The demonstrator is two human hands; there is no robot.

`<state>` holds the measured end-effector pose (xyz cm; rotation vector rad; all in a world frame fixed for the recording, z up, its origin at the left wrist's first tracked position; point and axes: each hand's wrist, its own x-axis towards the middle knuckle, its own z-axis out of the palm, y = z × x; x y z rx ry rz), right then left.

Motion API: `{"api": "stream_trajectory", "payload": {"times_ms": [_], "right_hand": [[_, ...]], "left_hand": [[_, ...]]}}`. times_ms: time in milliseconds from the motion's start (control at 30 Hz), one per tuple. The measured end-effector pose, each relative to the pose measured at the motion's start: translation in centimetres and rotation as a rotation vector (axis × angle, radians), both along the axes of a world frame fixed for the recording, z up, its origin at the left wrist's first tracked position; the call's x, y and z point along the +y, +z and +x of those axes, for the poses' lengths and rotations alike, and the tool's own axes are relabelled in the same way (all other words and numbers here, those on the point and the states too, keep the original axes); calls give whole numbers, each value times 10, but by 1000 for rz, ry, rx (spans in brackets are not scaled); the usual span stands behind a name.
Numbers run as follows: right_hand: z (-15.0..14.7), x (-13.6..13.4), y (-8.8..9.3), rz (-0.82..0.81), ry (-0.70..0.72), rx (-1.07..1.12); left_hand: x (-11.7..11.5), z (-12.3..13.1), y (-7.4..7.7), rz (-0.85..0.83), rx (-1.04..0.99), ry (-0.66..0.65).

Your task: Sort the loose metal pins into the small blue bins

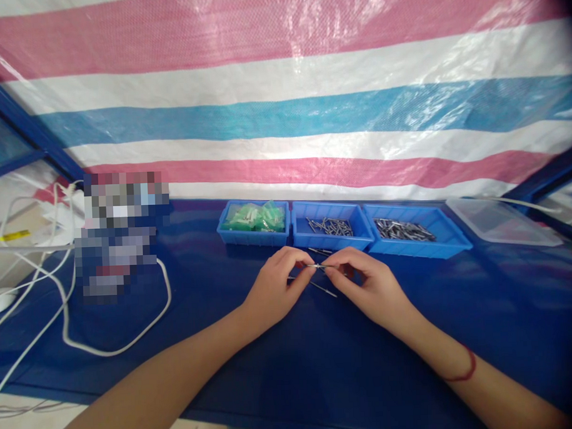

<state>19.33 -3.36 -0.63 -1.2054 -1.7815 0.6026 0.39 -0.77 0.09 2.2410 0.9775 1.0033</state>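
Observation:
My left hand (281, 280) and my right hand (370, 280) meet over the table in front of the blue bins. Between their fingertips is a thin metal pin (318, 266), pinched at its left end by my left hand and at its right end by my right. A brighter, thicker spot shows near the pin's middle. Just below the fingers a second thin metal pin (327, 291) slants, partly hidden by my left hand. More slim metal pins (319, 251) lie between my hands and the middle bin.
Along the back stand a blue bin (254, 239) with green plastic packets, a middle bin (331, 242) with loose metal pins, and a right bin (418, 248) with metal pieces. A translucent lid (506, 222) lies far right. White cables (117, 352) loop across the blue table (320, 376) at left.

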Motion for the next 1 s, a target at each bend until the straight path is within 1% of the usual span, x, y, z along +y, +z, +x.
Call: {"api": "stream_trajectory", "payload": {"times_ms": [133, 200, 233, 300, 367, 467, 533, 567, 633, 667, 700, 733, 800, 833, 867, 900, 1000], "right_hand": [[-1, 0, 4, -10, 46, -121], [3, 1, 8, 32, 29, -162], [8, 2, 10, 70, -3, -179], [24, 5, 16, 158, -123, -215], [46, 10, 22, 224, -318, -265], [83, 17, 27, 193, -607, -411], [100, 20, 29, 170, -698, -550], [103, 20, 30, 168, -709, -586], [101, 19, 30, 173, -677, -576], [96, 17, 30, 162, -618, -546], [90, 15, 29, 132, -524, -522], [83, 12, 28, 83, -400, -508], [69, 7, 23, -60, -105, -526], [63, 4, 20, -127, 16, -545], [59, 1, 17, -174, 94, -563], [56, -1, 13, -201, 130, -575], [51, -3, 7, -188, 113, -597]], "left_hand": [[-3, 0, 0, 18, -9, 14], [-4, -1, 0, 47, 25, 63], [-4, -2, 1, 62, 65, 93], [-2, -6, 4, 88, 189, 143], [1, -12, 8, 122, 334, 160], [6, -21, 17, 192, 521, 92], [8, -26, 22, 209, 618, 29], [8, -27, 24, 202, 661, 11], [7, -29, 25, 164, 733, -2], [6, -30, 24, 143, 759, -9], [6, -30, 23, 125, 776, -18], [6, -30, 21, 110, 786, -31], [6, -29, 18, 95, 789, -57], [6, -29, 17, 93, 786, -64], [7, -28, 16, 92, 782, -69], [7, -27, 16, 92, 778, -73], [7, -25, 16, 89, 766, -82]]}}
